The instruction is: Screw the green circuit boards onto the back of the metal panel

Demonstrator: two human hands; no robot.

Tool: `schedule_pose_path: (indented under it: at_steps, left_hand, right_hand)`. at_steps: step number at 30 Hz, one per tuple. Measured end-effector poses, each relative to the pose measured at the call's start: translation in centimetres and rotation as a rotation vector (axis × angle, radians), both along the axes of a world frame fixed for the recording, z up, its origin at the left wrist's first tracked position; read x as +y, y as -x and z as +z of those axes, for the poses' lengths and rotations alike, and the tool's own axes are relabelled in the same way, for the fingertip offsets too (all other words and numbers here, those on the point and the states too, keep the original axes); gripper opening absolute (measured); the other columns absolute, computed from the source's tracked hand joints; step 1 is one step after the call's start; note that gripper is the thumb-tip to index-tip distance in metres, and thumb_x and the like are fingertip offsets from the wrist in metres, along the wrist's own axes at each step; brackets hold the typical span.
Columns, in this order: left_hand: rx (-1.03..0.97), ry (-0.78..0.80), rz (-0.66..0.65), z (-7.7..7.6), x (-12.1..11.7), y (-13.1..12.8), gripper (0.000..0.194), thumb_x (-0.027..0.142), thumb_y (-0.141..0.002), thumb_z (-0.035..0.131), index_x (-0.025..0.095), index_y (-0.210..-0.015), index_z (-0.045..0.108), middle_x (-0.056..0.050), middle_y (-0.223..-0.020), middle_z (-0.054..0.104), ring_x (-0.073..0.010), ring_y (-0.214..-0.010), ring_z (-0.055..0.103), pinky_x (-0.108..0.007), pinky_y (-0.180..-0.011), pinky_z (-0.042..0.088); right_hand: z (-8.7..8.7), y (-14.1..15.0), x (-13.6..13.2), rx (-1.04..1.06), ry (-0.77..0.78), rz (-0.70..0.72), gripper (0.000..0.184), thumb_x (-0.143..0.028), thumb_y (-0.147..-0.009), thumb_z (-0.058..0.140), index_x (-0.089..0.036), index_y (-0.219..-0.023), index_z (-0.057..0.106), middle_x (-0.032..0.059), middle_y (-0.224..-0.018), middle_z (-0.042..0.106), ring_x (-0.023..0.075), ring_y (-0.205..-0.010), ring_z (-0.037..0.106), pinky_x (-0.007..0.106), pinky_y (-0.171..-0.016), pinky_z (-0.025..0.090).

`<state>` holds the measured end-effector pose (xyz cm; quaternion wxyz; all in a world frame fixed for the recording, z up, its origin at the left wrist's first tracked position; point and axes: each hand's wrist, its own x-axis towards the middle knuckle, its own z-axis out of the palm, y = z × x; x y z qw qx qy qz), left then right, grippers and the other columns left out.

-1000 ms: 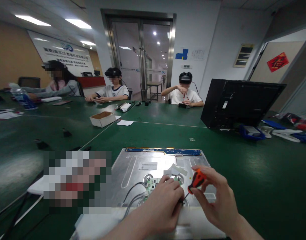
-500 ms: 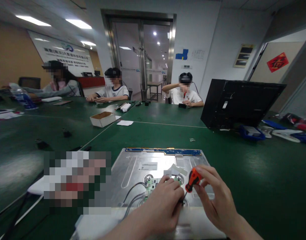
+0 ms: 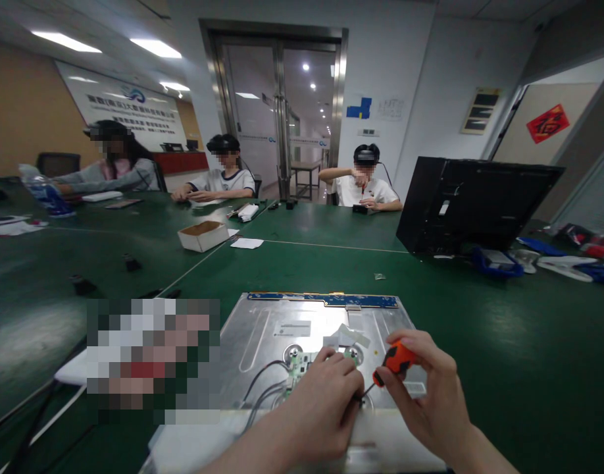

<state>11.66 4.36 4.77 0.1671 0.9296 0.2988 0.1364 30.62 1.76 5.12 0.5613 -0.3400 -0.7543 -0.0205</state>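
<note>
- Your right hand (image 3: 437, 401) grips the screwdriver (image 3: 399, 357), tilted above the metal panel (image 3: 270, 313).
- Your left hand (image 3: 329, 392) lies over the circuit board (image 3: 296, 366); grip cannot be determined.
- Risk: slanted shaft slips, scratching the board.

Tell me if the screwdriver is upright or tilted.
Tilted: the screwdriver slants, handle up in the right hand, shaft running down leftward to beside the left hand.

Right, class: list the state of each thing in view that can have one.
Screwdriver: tilted, held in right hand
Right hand: fingers closed on screwdriver
Left hand: curled over circuit board, grip hidden
Circuit board: partly covered
Metal panel: lying flat
White box: open
Black screen: upright, back showing
Ceiling lights: lit
</note>
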Motion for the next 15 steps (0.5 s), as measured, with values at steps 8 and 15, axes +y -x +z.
schedule_pose_path:
  at_steps: [8, 15]
  left_hand:
    - [0.026, -0.009, -0.004, 0.0, 0.1, -0.1, 0.014, 0.015, -0.082, 0.055, 0.018, -0.094, 0.061, -0.008, -0.1, 0.067, -0.0253, -0.094, 0.06, -0.042, -0.088, 0.039]
    - [0.038, 0.048, 0.001, 0.5, 0.1, -0.1, 0.024, 0.012, -0.077, 0.057, 0.02, -0.099, 0.063, -0.006, -0.096, 0.065, -0.0251, -0.093, 0.059, -0.042, -0.092, 0.038]
  right_hand:
    - [0.6, 0.0, -0.2, -0.085, 0.04, 0.009, 0.046, -0.01, -0.094, 0.046, -0.023, -0.139, 0.042, 0.0116, -0.115, 0.061, 0.0158, -0.079, 0.066, 0.026, -0.056, 0.058]
    - [-0.7, 0.1, 0.0, 0.113, 0.018, 0.05, 0.05, -0.013, -0.086, 0.065, -0.026, -0.125, 0.038, 0.0085, -0.111, 0.067, 0.015, -0.069, 0.067, 0.033, -0.065, 0.06]
